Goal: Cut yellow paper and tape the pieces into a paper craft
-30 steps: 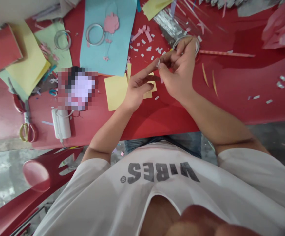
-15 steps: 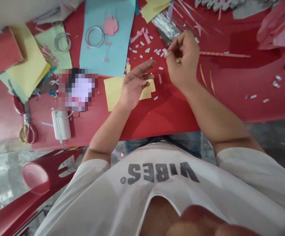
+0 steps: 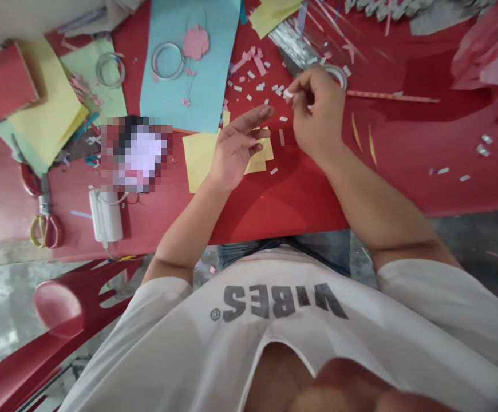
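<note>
My left hand point(image 3: 237, 147) rests over a yellow paper square point(image 3: 204, 155) on the red table point(image 3: 403, 149), fingers stretched out and apart, forefinger pointing up-right with a tiny white bit on its tip. My right hand point(image 3: 317, 111) is closed in a pinch on a small white piece of tape point(image 3: 289, 93). A roll of clear tape point(image 3: 335, 73) lies just behind that hand. Several small white tape bits point(image 3: 257, 86) are scattered on the table between and above the hands.
A light blue sheet point(image 3: 197, 86) holds a tape ring point(image 3: 166, 60) and pink cutout point(image 3: 195, 42). Scissors point(image 3: 43, 220), a white device point(image 3: 105, 214) and yellow and green papers point(image 3: 55, 103) lie left. Pink paper point(image 3: 489, 51) sits at right, a red chair point(image 3: 60, 303) below left.
A second ago both hands met at a small piece near the tape roll. They have since parted: my left hand lowered onto the yellow paper, my right hand stays up pinching a tape bit.
</note>
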A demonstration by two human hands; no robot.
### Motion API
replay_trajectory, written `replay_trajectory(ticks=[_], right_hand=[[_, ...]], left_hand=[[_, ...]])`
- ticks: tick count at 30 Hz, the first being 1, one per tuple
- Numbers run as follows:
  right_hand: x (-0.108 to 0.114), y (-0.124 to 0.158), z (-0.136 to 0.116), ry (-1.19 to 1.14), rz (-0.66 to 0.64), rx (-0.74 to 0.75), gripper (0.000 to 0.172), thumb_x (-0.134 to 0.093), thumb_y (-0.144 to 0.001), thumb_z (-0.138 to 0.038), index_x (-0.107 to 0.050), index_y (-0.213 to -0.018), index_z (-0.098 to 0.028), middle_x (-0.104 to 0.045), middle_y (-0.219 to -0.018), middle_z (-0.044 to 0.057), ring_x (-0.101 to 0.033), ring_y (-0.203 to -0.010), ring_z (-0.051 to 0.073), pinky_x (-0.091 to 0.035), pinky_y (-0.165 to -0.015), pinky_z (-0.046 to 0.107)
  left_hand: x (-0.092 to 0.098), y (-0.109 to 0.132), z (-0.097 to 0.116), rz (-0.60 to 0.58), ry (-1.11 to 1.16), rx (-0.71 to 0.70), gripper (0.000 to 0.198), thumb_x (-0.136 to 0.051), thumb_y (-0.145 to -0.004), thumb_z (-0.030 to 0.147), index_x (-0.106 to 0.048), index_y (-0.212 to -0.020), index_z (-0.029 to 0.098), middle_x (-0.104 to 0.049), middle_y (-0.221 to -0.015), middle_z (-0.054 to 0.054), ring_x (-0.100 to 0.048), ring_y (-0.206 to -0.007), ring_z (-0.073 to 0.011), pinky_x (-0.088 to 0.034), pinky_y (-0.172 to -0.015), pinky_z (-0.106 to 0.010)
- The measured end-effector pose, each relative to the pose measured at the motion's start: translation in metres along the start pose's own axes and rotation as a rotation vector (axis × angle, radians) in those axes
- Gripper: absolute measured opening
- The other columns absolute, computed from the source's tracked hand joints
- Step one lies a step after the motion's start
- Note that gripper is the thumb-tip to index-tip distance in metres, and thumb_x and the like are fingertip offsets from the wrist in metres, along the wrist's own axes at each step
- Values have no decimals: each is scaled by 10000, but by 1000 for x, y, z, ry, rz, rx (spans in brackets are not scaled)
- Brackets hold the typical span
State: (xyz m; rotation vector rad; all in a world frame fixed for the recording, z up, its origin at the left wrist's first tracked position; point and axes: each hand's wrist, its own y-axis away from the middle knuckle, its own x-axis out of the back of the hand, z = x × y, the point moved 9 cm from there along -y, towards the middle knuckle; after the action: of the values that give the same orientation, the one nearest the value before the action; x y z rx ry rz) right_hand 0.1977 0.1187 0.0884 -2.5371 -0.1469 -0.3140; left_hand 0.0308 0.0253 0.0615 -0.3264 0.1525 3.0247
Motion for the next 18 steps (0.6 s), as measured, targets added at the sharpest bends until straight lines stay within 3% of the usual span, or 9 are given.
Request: replay_trajectory(ticks=[5,9,14,18], right_hand=[[-1,1,-6,4,-16,85,337,-578,-851,-62,-666,-1045,-324,-702,-967,-7,-588,-864,219,-407,-801,387],[5,1,-21,139,-6,130,364,-536,-795,1,-647,-967,-300,-684,-915,4,-616,-876,237,-439,-820,407],[6,-1,-37,304,-104,5,358,-527,-862,20,-611,-867,-329,-713,-954,-14,-670,-1010,256,-502,-966,469],[9,-1,-39,361,-83,-47,301,-511,-962,-52,-642,-916,-319,-740,-1049,8,-671,-1097,281,-477,-1041,532]], left_hand=[[1,0,1,24,-51,21,549,-610,-907,493,-657,-1421,305,-660,-1541,-49,-665,-1382,-340,-589,-1022,-460],[-4,4,7,22,40,29,540,-626,-848,400,-696,-1376,309,-658,-1558,3,-653,-1385,-335,-583,-1029,-455],[-7,8,11,35,96,69,508,-637,-800,335,-744,-1294,383,-715,-1474,106,-610,-1422,-344,-548,-1098,-465],[-3,7,9,76,71,94,536,-645,-784,338,-755,-1309,347,-727,-1466,85,-629,-1405,-347,-595,-1043,-445]])
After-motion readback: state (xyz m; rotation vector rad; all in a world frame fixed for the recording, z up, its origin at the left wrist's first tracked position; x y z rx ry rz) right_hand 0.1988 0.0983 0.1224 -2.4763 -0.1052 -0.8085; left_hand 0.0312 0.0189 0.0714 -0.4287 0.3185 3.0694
